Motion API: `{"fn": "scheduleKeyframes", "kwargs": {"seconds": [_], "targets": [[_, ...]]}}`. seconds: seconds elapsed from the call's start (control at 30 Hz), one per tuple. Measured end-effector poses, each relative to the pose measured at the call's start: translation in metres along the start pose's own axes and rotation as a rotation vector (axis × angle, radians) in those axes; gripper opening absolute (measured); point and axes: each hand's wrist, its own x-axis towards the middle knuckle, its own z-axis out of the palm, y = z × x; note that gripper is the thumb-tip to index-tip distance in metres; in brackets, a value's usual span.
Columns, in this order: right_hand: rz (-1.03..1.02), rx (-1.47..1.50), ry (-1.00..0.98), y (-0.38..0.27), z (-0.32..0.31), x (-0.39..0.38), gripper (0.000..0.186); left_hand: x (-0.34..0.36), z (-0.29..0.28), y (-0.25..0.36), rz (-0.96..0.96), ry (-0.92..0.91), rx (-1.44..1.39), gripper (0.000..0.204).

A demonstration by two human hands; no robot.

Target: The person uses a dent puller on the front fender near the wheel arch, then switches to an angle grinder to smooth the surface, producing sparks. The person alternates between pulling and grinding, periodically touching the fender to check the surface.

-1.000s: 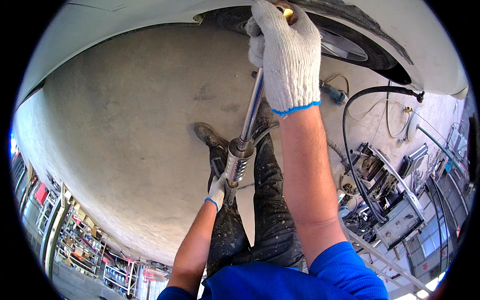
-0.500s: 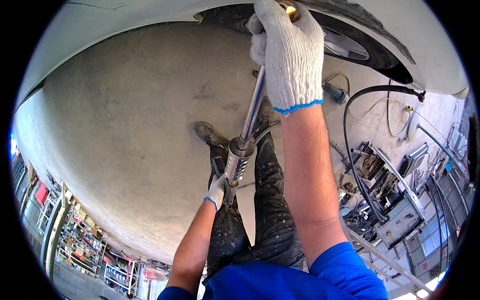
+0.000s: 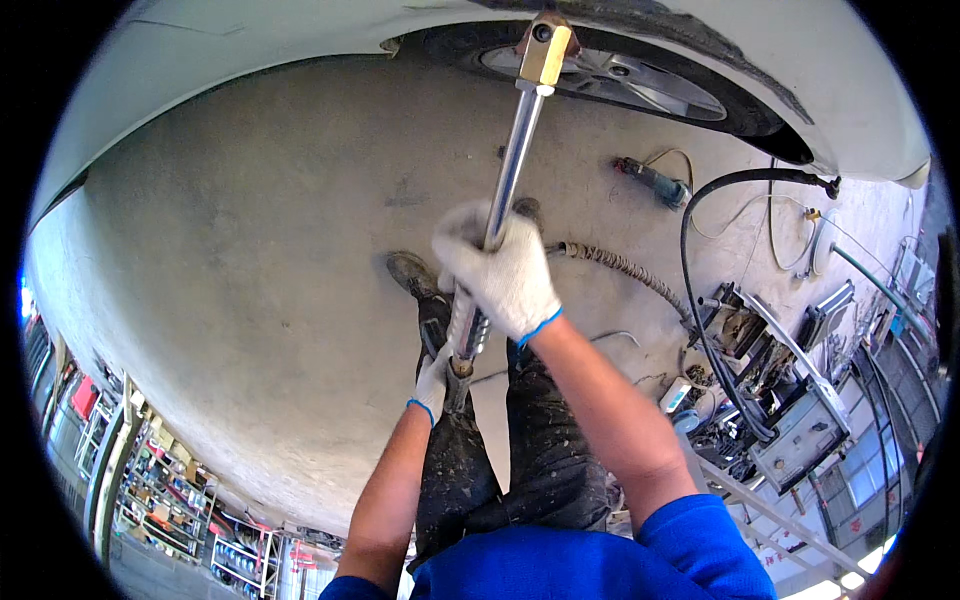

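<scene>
A long chrome slide hammer (image 3: 513,160) runs from my lap up to the car's panel edge (image 3: 640,18) above the wheel. Its brass-coloured and steel head (image 3: 543,55) meets that edge, though how it is fastened there cannot be made out. My right hand (image 3: 505,275), in a white knit glove with a blue cuff, is closed round the rod at the top of the ridged sliding weight (image 3: 468,328); its fingers are slightly blurred. Gloved too, my left hand (image 3: 433,383) grips the tool's near end, just below the weight. That grip is partly hidden.
The car wheel (image 3: 660,85) stands beyond the tool. A grinder-like power tool (image 3: 655,183) with a cord lies on the concrete floor (image 3: 260,230). To the right, a black hose (image 3: 692,270) arches beside a heap of metal parts (image 3: 760,370). Shelving (image 3: 165,490) is at lower left.
My right hand has come down the rod from the head to the sliding weight, uncovering the head and the wheel. My left hand has stayed on the near end.
</scene>
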Motion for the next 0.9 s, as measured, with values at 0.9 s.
{"fn": "scheduleKeyframes", "kwargs": {"seconds": [0.9], "targets": [[-0.326, 0.429, -0.038, -0.117, -0.018, 0.09, 0.029, 0.009, -0.009, 0.007, -0.003, -0.035, 0.111, 0.061]]}}
